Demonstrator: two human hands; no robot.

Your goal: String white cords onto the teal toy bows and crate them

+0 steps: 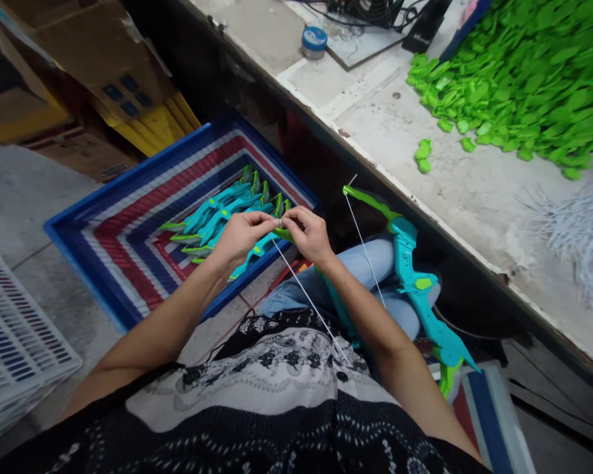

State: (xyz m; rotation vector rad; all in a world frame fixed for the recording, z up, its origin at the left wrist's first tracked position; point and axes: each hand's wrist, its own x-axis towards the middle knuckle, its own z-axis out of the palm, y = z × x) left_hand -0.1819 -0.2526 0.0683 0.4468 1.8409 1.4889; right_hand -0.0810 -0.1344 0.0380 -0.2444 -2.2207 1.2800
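My left hand [242,235] and my right hand [310,234] meet over my lap, both pinched on the green tip [282,232] of a toy bow and on a white string [309,299] that runs from there down to my shirt. A second teal and green toy bow [415,283] lies across my knees to the right, with its own white string [363,247] stretched from its upper tip. Which of the two fingers' grips holds the string and which the tip is hidden.
A blue crate [103,230] on the floor holds several teal toy bows [217,214]. The workbench [474,197] on the right carries a heap of green plastic parts [524,72], a bundle of white strings [580,237] and a tape roll [314,41]. A white crate [14,336] stands at left.
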